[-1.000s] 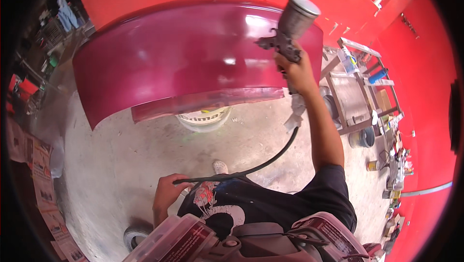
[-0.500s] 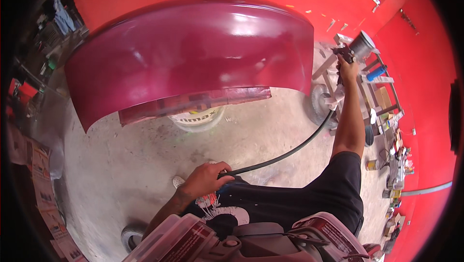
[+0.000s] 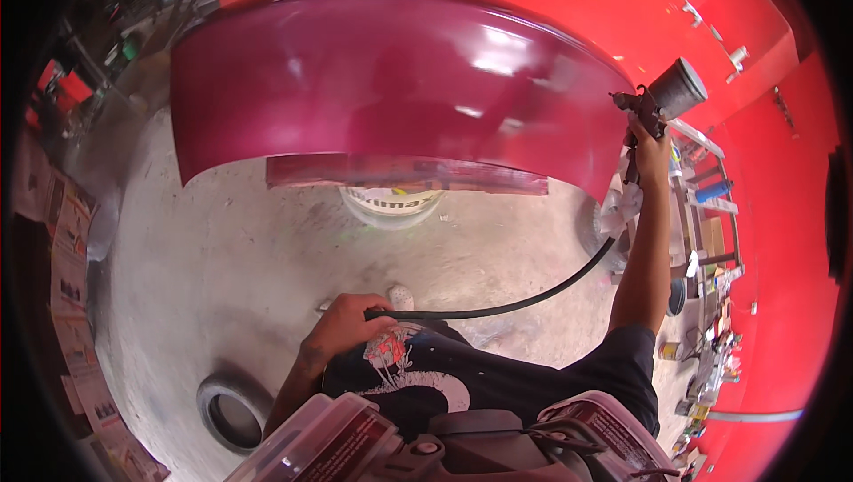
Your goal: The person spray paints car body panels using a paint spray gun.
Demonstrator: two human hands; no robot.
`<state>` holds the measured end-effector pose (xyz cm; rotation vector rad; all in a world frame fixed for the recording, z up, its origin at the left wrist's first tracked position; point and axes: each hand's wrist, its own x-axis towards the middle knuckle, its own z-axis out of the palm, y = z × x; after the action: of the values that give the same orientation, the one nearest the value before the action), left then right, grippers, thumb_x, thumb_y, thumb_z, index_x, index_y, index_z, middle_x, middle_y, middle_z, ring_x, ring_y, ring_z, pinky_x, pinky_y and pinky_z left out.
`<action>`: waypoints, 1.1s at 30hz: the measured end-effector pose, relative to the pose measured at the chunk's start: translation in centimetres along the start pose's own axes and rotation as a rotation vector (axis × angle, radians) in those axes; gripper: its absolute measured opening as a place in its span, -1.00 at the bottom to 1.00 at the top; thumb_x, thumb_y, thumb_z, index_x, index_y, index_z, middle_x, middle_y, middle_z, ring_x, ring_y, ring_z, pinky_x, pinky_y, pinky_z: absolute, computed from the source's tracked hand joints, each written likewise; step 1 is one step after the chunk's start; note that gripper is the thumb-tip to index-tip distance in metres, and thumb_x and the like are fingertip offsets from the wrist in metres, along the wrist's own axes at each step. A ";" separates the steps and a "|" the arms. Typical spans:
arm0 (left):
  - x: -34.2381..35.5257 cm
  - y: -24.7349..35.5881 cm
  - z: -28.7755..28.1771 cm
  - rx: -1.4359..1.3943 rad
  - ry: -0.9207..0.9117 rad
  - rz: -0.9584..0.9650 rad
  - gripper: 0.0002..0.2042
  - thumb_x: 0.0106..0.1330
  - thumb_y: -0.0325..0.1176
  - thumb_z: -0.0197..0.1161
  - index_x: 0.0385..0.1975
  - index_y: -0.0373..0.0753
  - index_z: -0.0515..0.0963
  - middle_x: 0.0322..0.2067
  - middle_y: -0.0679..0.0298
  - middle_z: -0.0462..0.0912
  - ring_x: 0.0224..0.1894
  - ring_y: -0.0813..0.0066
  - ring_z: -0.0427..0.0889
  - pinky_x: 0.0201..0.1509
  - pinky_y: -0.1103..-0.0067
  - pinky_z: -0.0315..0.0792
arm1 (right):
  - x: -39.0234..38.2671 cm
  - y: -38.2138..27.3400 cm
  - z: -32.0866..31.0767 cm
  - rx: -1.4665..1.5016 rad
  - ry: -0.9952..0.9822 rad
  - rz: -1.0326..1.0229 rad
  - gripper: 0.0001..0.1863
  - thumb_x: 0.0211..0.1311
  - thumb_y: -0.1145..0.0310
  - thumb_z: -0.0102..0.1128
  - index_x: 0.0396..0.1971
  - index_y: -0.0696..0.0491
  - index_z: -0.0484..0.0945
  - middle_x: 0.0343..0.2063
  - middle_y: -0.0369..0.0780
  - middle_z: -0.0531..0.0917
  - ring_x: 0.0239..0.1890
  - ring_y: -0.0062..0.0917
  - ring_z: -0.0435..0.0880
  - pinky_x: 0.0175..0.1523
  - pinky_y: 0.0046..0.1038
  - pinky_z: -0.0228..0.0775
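Ahead of me stands a large curved car hood [image 3: 400, 82], glossy purple-red, its surface reflecting light and dark shapes. My right hand [image 3: 651, 140] is wrapped round the grip of a spray gun [image 3: 641, 113] with a grey cup [image 3: 677, 88], held up near the panel's right end. The gun's tip looks close to the panel; whether there is a gap I cannot tell. A dark air hose [image 3: 515, 306] runs from below the gun across to my left hand [image 3: 351, 322], which is closed round it in front of my body.
A paper-covered strip [image 3: 409, 174] and a white bucket [image 3: 393, 207] are under the panel. A tyre [image 3: 235, 411] lies on the concrete floor at lower left. On the right, a rack [image 3: 715, 207] and cans line the red wall [image 3: 777, 242].
The view has turned, so the panel sits further right and the tyre shows more fully. The spray gun appears nearer the panel's right end. Both hands keep their holds.
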<state>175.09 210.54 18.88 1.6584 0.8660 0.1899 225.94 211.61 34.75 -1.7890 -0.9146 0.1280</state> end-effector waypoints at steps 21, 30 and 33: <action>-21.7 -16.8 -10.7 -0.247 0.885 -0.214 -0.80 0.03 -0.42 0.45 -0.33 -0.28 0.68 -0.39 0.23 0.72 -0.34 0.52 0.68 -0.24 0.57 0.54 | -15.6 -31.4 45.1 0.313 -0.832 -0.291 -0.77 0.21 0.34 0.22 -0.18 0.07 0.46 -0.63 -0.37 0.47 -0.64 -0.69 0.45 -0.60 -0.59 0.22; -24.7 -17.7 -10.3 -0.294 1.113 -0.352 -0.81 0.02 -0.49 0.45 -0.34 -0.31 0.67 -0.46 0.21 0.70 -0.43 0.56 0.64 -0.32 0.60 0.48 | -21.8 -39.1 59.5 0.352 -1.050 -0.295 -0.75 0.19 0.29 0.28 -0.21 0.08 0.50 -0.55 -0.32 0.54 -0.54 -0.63 0.57 -0.55 -0.56 0.40; -24.6 -17.5 -10.4 -0.297 1.138 -0.323 -0.81 0.02 -0.48 0.45 -0.34 -0.31 0.68 -0.47 0.20 0.70 -0.43 0.56 0.63 -0.32 0.60 0.48 | -21.8 -39.3 58.7 0.346 -1.050 -0.283 -0.77 0.20 0.28 0.28 -0.27 0.09 0.50 -0.52 -0.30 0.56 -0.50 -0.62 0.58 -0.52 -0.54 0.42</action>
<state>144.33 203.74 14.09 1.0175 1.8160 1.0391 161.40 247.76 35.93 -1.1854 -1.7303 1.0412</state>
